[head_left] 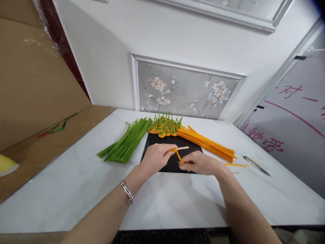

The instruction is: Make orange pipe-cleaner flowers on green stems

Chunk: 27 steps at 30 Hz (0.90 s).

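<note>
My left hand [157, 156] pinches a thin pale stick [183, 148] over a black mat [169, 166]. An orange pipe cleaner [179, 157] is wrapped at the stick near my left fingertips. Its loose length runs down to my right hand [199, 162], whose fingers are closed on it. The far end of that strip [237, 165] shows beyond my right wrist. Behind the mat stand several small orange pumpkin shapes with green stems [166, 125]. Green pipe cleaners [127, 144] lie in a bundle at the left, orange ones [208, 142] at the right.
Tweezers [257, 166] and several thin rings [259, 156] lie at the right of the white table [76, 189]. Cardboard [33, 142] borders it at the left, with a yellow item [7, 165] on it. A framed panel [186, 89] and whiteboard [291, 118] stand behind.
</note>
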Motion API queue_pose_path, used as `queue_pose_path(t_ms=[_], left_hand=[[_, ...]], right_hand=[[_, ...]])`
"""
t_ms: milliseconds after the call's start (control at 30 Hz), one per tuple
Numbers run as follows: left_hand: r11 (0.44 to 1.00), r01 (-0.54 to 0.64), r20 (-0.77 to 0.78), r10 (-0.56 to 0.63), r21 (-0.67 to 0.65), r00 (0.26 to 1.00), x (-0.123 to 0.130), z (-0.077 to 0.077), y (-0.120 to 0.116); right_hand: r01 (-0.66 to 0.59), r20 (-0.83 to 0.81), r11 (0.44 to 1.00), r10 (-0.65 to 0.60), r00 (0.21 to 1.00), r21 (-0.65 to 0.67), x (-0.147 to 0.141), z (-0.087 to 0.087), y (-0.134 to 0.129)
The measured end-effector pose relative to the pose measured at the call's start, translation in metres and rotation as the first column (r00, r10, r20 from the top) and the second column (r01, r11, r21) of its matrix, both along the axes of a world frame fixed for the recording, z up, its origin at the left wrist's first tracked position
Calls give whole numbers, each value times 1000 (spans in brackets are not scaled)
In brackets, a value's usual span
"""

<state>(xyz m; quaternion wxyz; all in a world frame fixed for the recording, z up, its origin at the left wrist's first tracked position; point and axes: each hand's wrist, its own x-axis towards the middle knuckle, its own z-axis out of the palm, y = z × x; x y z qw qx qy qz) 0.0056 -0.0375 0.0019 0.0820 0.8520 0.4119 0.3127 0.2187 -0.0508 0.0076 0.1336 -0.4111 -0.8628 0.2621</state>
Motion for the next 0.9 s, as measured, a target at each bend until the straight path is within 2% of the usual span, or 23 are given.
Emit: queue_pose_path(t_ms=[167,233,333,600,800,900], left_hand=[[1000,-20,-140,22,12,990,-3,-1,3],[1000,-3,-175,6,20,984,-3,-1,3],[999,50,-211,-44,22,977,0,2,0],[992,124,-214,-124,-12,969,5,9,-7],[995,91,-227,-95,-25,969,5,3,-5],[995,96,-257,-98,-22,961,6,2,-6]], right_hand=[[-25,43,987,19,999,160,-6,21,-20],[-17,4,974,17,1000,224,-8,29,-22],[69,-107,950,-38,994,306,-9,34,-18],[236,-321,883,-104,941,406,-8,23,7],[273,-328,843,-123,937,463,-16,18,13],[331,-287,802,-208,935,497,-20,15,15]])
